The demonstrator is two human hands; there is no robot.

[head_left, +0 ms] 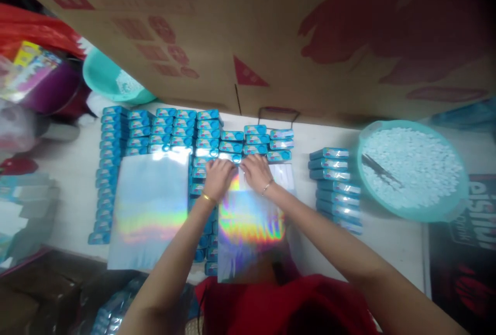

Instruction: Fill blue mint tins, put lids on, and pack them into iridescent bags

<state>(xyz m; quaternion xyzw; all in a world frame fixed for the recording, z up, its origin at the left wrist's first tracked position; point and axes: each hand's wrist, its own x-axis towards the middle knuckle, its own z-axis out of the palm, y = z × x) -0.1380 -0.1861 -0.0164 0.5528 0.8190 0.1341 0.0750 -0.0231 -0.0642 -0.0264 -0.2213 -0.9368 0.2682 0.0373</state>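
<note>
A shiny rainbow-reflecting sheet lies in front of me, its lower edge close to my red shirt. My left hand pinches at its upper left corner, fingertips bent together. Right beside it, my right hand has its fingers closed at the same upper edge, where a paler strip shows. The exact grip of the fingertips is blurred. A second shiny sheet rests to the left, over rows of small blue boxes. More of these boxes show between the two sheets and beyond my hands.
A large cardboard carton walls off the back of the white table. On the right are a column of blue boxes and a teal basin of small white pieces with dark tweezers-like tools. Another teal basin stands back left.
</note>
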